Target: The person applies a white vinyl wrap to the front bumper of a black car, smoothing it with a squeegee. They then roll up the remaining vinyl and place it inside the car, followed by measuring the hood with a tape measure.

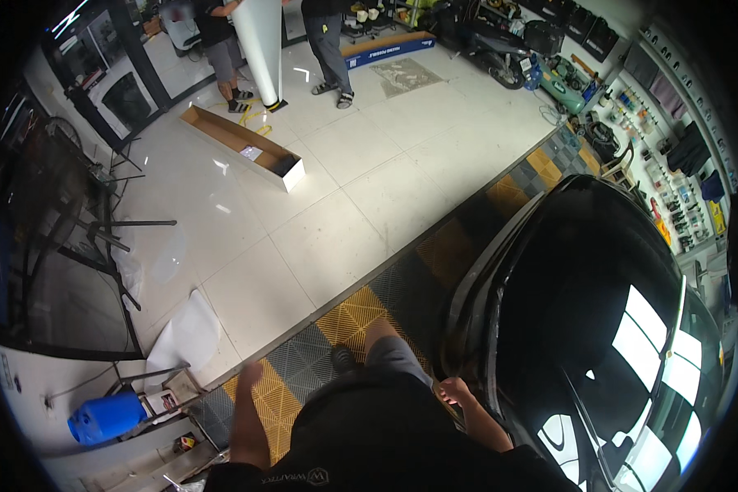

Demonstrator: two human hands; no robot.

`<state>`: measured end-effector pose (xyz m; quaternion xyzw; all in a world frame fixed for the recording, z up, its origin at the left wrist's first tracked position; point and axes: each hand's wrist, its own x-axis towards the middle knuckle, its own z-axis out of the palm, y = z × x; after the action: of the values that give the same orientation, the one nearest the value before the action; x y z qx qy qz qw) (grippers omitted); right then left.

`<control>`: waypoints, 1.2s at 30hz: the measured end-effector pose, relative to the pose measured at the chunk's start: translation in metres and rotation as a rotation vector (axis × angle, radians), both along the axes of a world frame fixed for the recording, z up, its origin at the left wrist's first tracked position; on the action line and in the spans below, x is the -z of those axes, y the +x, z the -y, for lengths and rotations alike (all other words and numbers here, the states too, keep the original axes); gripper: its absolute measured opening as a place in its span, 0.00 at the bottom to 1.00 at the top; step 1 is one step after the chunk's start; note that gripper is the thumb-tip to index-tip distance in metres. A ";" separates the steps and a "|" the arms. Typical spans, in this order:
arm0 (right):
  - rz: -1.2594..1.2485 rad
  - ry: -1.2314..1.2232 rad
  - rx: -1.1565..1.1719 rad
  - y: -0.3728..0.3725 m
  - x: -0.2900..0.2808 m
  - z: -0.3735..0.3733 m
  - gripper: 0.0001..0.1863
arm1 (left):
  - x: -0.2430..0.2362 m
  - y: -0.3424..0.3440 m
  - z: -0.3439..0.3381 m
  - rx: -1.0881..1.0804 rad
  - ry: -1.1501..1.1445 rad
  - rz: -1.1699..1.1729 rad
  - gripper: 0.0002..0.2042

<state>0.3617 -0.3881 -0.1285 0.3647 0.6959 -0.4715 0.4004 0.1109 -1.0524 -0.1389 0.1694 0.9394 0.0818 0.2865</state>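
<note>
My left hand (252,376) hangs beside my body over the yellow and grey floor grating (258,402). Its fingers are smeared and hard to read, and nothing shows in it. On the other side, my right hand (453,392) hangs close to the side of a shiny black car (549,246). Its fingers are loosely bent, with no object seen in them. Whether it touches the car I cannot tell. Window light reflects on the car's dark surfaces, and a wiper (586,410) lies at its glass.
A long open cardboard box (246,148) lies on the white tiles. Beyond it, two people stand by a tall white roll (258,49). A blue barrel (107,418) and a white sheet (187,336) are at left. A scooter (500,61) stands at the back.
</note>
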 end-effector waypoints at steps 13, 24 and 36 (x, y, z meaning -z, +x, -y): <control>-0.195 0.122 -0.206 -0.375 0.019 -0.024 0.07 | -0.035 -0.394 -0.110 -0.659 0.747 0.527 0.16; -0.344 0.118 0.106 -0.830 -0.089 -0.139 0.17 | -0.026 -0.490 -0.162 -1.196 0.547 0.718 0.13; -0.223 0.096 -0.046 -0.976 -0.043 -0.082 0.16 | -0.014 -0.892 -0.150 -1.047 0.768 0.416 0.10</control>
<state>-0.6145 -0.3057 -0.0858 0.3128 0.7659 -0.4662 0.3134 -0.7810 -0.9024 -0.1245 -0.2371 0.7273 0.5683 0.3032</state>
